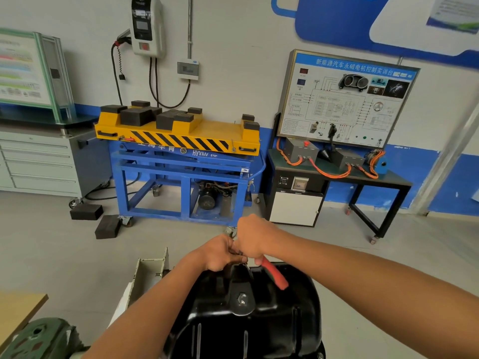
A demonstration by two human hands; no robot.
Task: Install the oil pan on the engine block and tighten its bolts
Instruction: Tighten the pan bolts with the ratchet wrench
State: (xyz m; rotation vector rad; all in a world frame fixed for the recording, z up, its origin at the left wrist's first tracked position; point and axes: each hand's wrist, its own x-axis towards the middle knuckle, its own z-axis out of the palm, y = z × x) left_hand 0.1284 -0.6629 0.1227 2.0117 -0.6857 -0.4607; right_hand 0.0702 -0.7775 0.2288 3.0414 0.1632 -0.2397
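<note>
Oil pan: lying hollow side down at the bottom centre of the view, black and glossy, hiding whatever is carrying it.
Grey fitting: sitting on the raised middle of the pan.
Right hand: hovering over the far edge of the pan, fingers wrapping tight around the upper end of the red-handled tool.
Red-handled tool: slanting down and to the right over the pan's far edge, dark head hiding between the two hands.
Left hand: touching the right hand at the pan's far edge, fingers curling together around the tool's head; anything smaller in the pinch being too small to tell.
Grey bracket: standing just left of the pan, by the left forearm.
Green casting: showing at the bottom left corner.
Lift cart: standing against the wall, blue frame carrying a yellow top with black blocks along its back edge and corners.
Loose black blocks: lying on the floor by the cart's left front corner.
Training board: leaning upright at the back edge of a black-framed bench, orange cables running along the bench top.
Drawer cabinet: standing at the left wall.
Wall charger: hanging above the cart, cable looping down.
</note>
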